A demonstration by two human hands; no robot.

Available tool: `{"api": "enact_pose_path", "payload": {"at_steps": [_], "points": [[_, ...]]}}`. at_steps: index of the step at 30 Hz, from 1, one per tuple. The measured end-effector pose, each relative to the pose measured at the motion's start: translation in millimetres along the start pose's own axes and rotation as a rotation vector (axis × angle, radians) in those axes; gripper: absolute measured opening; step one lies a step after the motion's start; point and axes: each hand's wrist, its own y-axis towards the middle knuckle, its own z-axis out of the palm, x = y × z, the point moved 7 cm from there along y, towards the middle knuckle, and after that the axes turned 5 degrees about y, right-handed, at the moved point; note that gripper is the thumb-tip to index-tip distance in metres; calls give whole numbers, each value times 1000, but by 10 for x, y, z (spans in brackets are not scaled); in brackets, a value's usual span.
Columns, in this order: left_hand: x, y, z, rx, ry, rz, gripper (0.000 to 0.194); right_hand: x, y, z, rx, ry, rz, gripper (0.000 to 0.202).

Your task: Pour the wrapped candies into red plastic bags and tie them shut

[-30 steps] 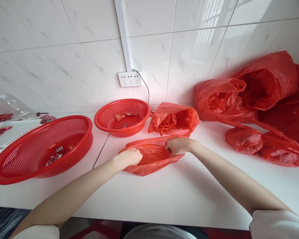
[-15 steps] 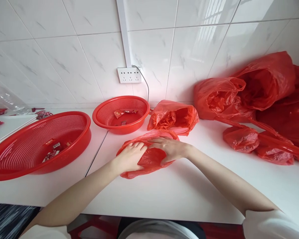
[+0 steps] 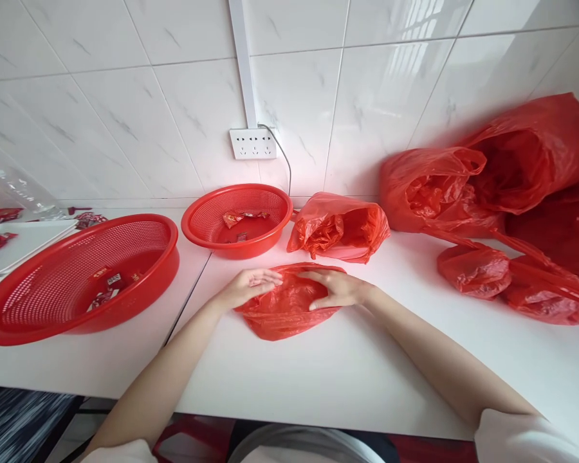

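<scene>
A red plastic bag (image 3: 284, 318) lies spread on the white table, its mouth facing up between my two hands. My left hand (image 3: 251, 286) is at the bag's left rim, fingers stretched out and slightly curved, the thumb side hidden. On the right rim rests my right hand (image 3: 335, 286), its fingers extended and the thumb apart, pointing into the bag. Neither hand is wrapped round anything. Behind the bag sit a small red plastic basket (image 3: 193, 235) with a few wrapped packets (image 3: 234, 218) and a crumpled red bag (image 3: 361, 247).
A larger red basket (image 3: 166, 283) with small packets stands on the left. Beyond it are a white tray (image 3: 33, 235) and a clear bottle (image 3: 24, 193). Several filled red bags (image 3: 535, 154) crowd the right. A power socket (image 3: 253, 143) with a cable is on the tiled wall.
My left hand has lifted and shifted slightly left out of the bag's opening, its fingers straightening. The bag's near edge has drawn in a little. My right hand stays at the right rim.
</scene>
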Motion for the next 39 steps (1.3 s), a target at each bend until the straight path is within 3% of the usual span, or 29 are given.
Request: {"api": "enact_pose_path", "payload": {"at_steps": [3, 6, 10, 13, 17, 24, 35, 39], "points": [[51, 13, -192, -108, -444, -242, 79, 315, -64, -241, -244, 169, -124, 41], [131, 70, -299, -153, -753, -396, 97, 751, -214, -521, -486, 550, -346, 18], [198, 201, -433, -325, -1030, -349, 76, 1337, -484, -801, -581, 908, -748, 23], [206, 242, -453, -370, -1108, -280, 57, 1576, -649, -914, -624, 917, -839, 31], [229, 214, -455, -335, -1130, -196, 47, 1650, -747, -944, -637, 922, -827, 34], [426, 97, -465, -394, -1078, -240, 46, 1614, -710, -908, -595, 975, -815, 47], [412, 84, -461, -373, -1053, -251, 47, 1641, -745, -946, -599, 984, -870, 50], [405, 90, -457, -386, -1044, -240, 49, 1592, -709, -936, -577, 998, -813, 53]]}}
